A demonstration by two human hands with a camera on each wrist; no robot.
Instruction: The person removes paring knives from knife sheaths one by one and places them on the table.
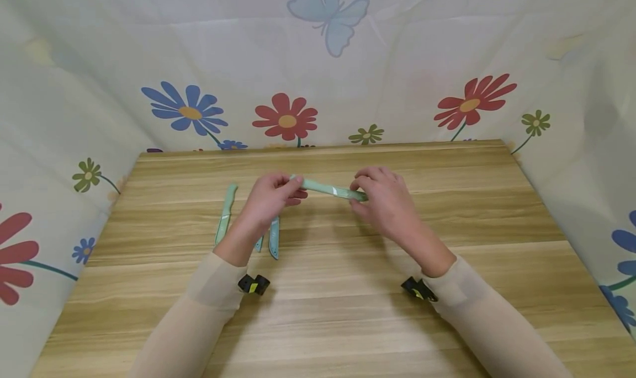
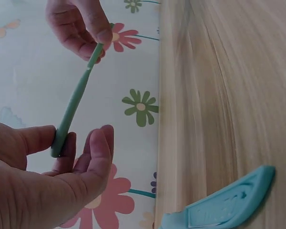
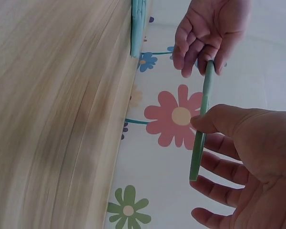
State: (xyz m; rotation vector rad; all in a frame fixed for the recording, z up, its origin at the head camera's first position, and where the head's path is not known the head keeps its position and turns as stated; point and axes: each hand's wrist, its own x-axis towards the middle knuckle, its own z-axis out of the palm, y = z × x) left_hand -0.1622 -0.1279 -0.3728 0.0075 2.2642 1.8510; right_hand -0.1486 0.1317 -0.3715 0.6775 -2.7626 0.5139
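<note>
A light green knife (image 1: 325,188) in a matching green sheath is held level above the table between both hands. My left hand (image 1: 270,193) pinches the end of its handle between thumb and fingers. At the opposite end, my right hand (image 1: 386,201) holds the sheathed blade, thumb on one face and fingers on the other, as the right wrist view shows along the sheath (image 3: 199,152). Below and beside my left forearm, another green sheathed knife (image 1: 226,215) lies on the table. Close by lies a blue sheathed knife (image 1: 274,239), its upper part hidden by my left hand.
A narrow blue sheath tip (image 1: 259,244) shows between my left wrist and the blue knife. The wood-grain table (image 1: 328,323) reaches back to a white cloth backdrop (image 1: 397,63) printed with flowers. Black devices (image 1: 254,284) are strapped at both wrists.
</note>
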